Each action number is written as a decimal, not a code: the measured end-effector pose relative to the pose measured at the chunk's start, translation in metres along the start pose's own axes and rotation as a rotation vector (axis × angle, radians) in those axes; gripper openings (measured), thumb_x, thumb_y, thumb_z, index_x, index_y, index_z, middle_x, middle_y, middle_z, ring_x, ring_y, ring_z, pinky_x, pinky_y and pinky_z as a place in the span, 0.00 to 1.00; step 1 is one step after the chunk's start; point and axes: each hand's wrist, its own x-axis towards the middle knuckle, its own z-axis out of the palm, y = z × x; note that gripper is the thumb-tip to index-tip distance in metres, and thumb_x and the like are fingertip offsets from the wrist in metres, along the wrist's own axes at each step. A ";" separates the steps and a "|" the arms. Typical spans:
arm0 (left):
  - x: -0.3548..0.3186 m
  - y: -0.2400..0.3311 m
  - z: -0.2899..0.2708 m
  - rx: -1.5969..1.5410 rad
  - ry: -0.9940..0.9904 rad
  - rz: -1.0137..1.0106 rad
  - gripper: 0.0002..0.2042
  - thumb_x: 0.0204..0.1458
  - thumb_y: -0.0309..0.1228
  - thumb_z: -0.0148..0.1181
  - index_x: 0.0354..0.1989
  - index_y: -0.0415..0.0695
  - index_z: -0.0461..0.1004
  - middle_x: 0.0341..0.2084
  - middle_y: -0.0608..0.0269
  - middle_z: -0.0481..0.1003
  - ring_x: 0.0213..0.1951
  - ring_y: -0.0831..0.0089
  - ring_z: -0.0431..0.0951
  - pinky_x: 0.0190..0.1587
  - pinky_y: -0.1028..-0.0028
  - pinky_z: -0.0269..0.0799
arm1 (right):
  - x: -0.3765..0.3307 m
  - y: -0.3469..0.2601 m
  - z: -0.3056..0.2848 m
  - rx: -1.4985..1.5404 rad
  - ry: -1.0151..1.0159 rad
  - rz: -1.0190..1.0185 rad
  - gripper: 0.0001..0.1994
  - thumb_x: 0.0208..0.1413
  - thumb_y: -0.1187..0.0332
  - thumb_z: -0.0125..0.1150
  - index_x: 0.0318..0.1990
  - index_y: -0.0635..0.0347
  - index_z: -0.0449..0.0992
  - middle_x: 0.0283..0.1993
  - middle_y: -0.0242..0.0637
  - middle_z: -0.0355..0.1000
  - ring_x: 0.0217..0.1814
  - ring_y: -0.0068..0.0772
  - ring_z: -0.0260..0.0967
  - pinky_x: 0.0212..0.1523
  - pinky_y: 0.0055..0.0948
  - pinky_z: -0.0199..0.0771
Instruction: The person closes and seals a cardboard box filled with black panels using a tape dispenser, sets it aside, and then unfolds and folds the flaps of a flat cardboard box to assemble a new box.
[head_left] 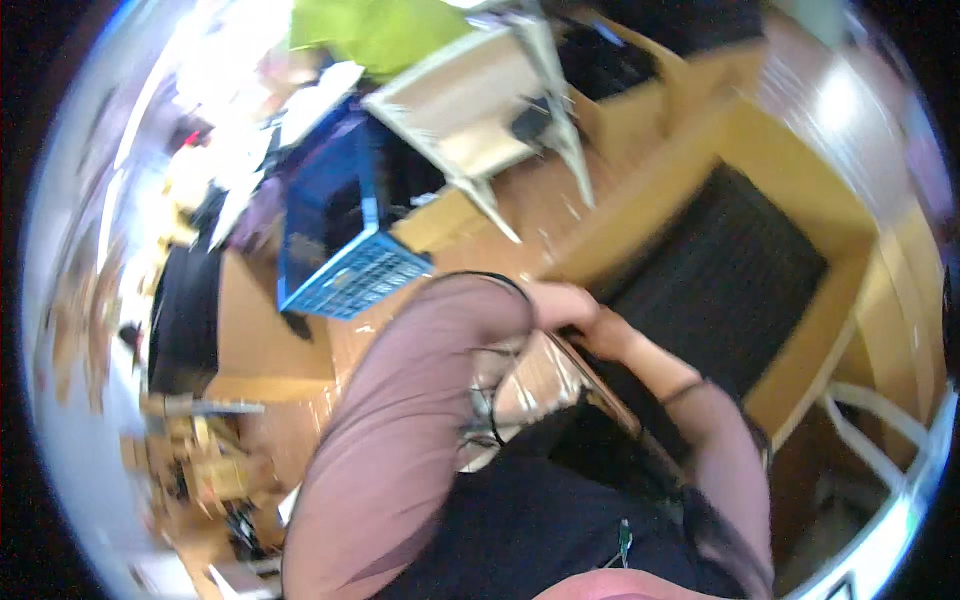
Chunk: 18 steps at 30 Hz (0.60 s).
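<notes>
My left hand [566, 304] and my right hand [606, 336] meet at the near left corner of a large open cardboard box [815, 170]. Their fingers overlap and are smeared by motion, so I cannot make out whether they grip anything. Inside the box lies a broad black, finely ribbed mass [735, 275], closest to my right hand. Both forearms wear sheer dark sleeves. Beneath my wrists, a thin brownish edge [600, 385] runs toward my body; its kind is unclear.
A blue plastic crate [355, 272] stands left of the box, near a cream-coloured chair [465, 100] with green cloth above it. Farther left is another cardboard box [265, 335] with black contents. A white metal frame [870, 435] stands at the right. Brown flooring [545, 225] shows between them.
</notes>
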 end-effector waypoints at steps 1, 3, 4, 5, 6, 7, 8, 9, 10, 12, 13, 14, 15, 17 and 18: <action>0.002 0.000 -0.006 0.037 -0.024 0.050 0.35 0.44 0.39 0.60 0.62 0.46 0.53 0.40 0.43 0.76 0.42 0.53 0.77 0.48 0.60 0.71 | -0.002 -0.008 -0.001 0.119 0.229 -0.148 0.23 0.55 0.53 0.51 0.53 0.58 0.70 0.53 0.49 0.68 0.62 0.49 0.59 0.62 0.40 0.59; 0.005 -0.001 -0.017 0.141 -0.076 0.089 0.32 0.46 0.40 0.58 0.60 0.42 0.59 0.41 0.42 0.75 0.43 0.52 0.76 0.48 0.60 0.72 | -0.017 -0.013 0.004 -0.834 -0.342 -0.130 0.26 0.57 0.51 0.48 0.52 0.66 0.71 0.62 0.48 0.61 0.66 0.51 0.53 0.68 0.44 0.46; 0.004 0.001 -0.021 0.188 -0.085 0.096 0.30 0.47 0.41 0.57 0.59 0.40 0.62 0.41 0.41 0.75 0.44 0.51 0.76 0.48 0.60 0.72 | -0.031 -0.029 -0.010 -0.813 -0.292 -0.046 0.30 0.55 0.48 0.49 0.57 0.62 0.66 0.65 0.48 0.57 0.69 0.51 0.48 0.69 0.49 0.42; 0.013 -0.001 -0.016 0.183 -0.059 0.061 0.31 0.48 0.36 0.57 0.60 0.35 0.60 0.44 0.40 0.73 0.48 0.52 0.74 0.51 0.60 0.70 | -0.044 -0.037 -0.018 -0.814 -0.232 0.021 0.34 0.53 0.44 0.50 0.62 0.59 0.62 0.68 0.47 0.53 0.72 0.51 0.42 0.69 0.53 0.37; 0.012 -0.001 -0.017 0.202 0.017 0.086 0.30 0.48 0.34 0.56 0.61 0.36 0.59 0.47 0.40 0.71 0.50 0.51 0.73 0.52 0.60 0.69 | -0.061 -0.026 -0.009 -0.624 -0.240 0.194 0.37 0.53 0.42 0.49 0.65 0.57 0.57 0.70 0.46 0.47 0.73 0.51 0.39 0.70 0.52 0.36; 0.012 0.003 -0.023 0.220 0.106 0.112 0.30 0.48 0.31 0.55 0.62 0.37 0.58 0.49 0.39 0.69 0.51 0.51 0.72 0.53 0.61 0.68 | -0.077 -0.012 0.004 -0.441 -0.233 0.361 0.39 0.54 0.41 0.49 0.68 0.55 0.52 0.73 0.45 0.41 0.74 0.50 0.36 0.70 0.51 0.35; 0.015 0.010 -0.030 0.250 0.104 0.150 0.30 0.48 0.31 0.55 0.62 0.37 0.58 0.49 0.39 0.69 0.51 0.51 0.72 0.53 0.61 0.68 | -0.093 0.007 0.014 -0.550 -0.243 0.275 0.43 0.52 0.38 0.49 0.70 0.51 0.46 0.74 0.41 0.34 0.75 0.48 0.34 0.70 0.51 0.35; 0.012 0.012 -0.034 0.252 0.140 0.148 0.31 0.48 0.29 0.55 0.63 0.37 0.57 0.51 0.40 0.67 0.52 0.50 0.71 0.54 0.61 0.68 | -0.094 0.012 0.020 -0.556 -0.227 0.297 0.43 0.52 0.38 0.49 0.70 0.51 0.46 0.74 0.41 0.34 0.75 0.48 0.34 0.70 0.51 0.35; 0.011 0.015 -0.039 0.249 0.178 0.142 0.31 0.47 0.26 0.54 0.63 0.38 0.56 0.53 0.41 0.66 0.52 0.50 0.70 0.55 0.61 0.67 | -0.093 0.017 0.028 -0.519 -0.197 0.269 0.44 0.51 0.38 0.51 0.70 0.51 0.46 0.74 0.41 0.34 0.75 0.47 0.34 0.70 0.51 0.35; 0.008 0.024 -0.056 0.262 0.163 0.173 0.32 0.47 0.26 0.54 0.64 0.39 0.55 0.54 0.41 0.65 0.54 0.50 0.69 0.55 0.61 0.66 | -0.077 0.004 0.021 -0.573 -0.293 0.285 0.44 0.50 0.39 0.53 0.70 0.49 0.47 0.74 0.40 0.36 0.75 0.44 0.36 0.69 0.53 0.36; 0.002 0.026 -0.057 0.267 0.143 0.201 0.33 0.46 0.25 0.54 0.64 0.40 0.54 0.54 0.42 0.65 0.55 0.51 0.68 0.56 0.62 0.66 | -0.072 -0.003 0.010 -0.574 -0.339 0.316 0.43 0.50 0.40 0.54 0.70 0.46 0.47 0.74 0.39 0.35 0.75 0.42 0.35 0.69 0.54 0.37; 0.000 0.026 -0.055 0.249 0.138 0.208 0.34 0.45 0.24 0.54 0.65 0.40 0.53 0.57 0.43 0.63 0.58 0.52 0.65 0.59 0.63 0.63 | -0.064 -0.012 0.001 -0.607 -0.422 0.329 0.41 0.50 0.41 0.55 0.69 0.46 0.50 0.74 0.39 0.38 0.74 0.43 0.39 0.68 0.55 0.39; 0.006 0.020 -0.044 0.279 0.144 0.248 0.36 0.44 0.23 0.55 0.66 0.43 0.51 0.62 0.45 0.57 0.61 0.52 0.61 0.61 0.63 0.61 | -0.059 -0.020 -0.014 -0.650 -0.510 0.339 0.39 0.51 0.42 0.55 0.68 0.45 0.53 0.73 0.38 0.41 0.73 0.43 0.43 0.67 0.57 0.42; 0.019 0.016 -0.023 0.428 0.058 0.257 0.40 0.43 0.26 0.56 0.68 0.50 0.47 0.66 0.49 0.50 0.63 0.51 0.59 0.62 0.60 0.59 | -0.063 -0.039 -0.039 -0.610 -0.518 0.405 0.35 0.52 0.45 0.55 0.66 0.45 0.57 0.71 0.38 0.48 0.69 0.43 0.50 0.65 0.54 0.47; 0.025 0.020 -0.015 0.547 -0.105 0.195 0.44 0.43 0.30 0.59 0.70 0.56 0.42 0.68 0.51 0.44 0.64 0.51 0.56 0.63 0.59 0.57 | -0.072 -0.054 -0.054 -0.556 -0.526 0.464 0.31 0.54 0.48 0.55 0.64 0.46 0.61 0.68 0.37 0.55 0.66 0.42 0.57 0.63 0.51 0.53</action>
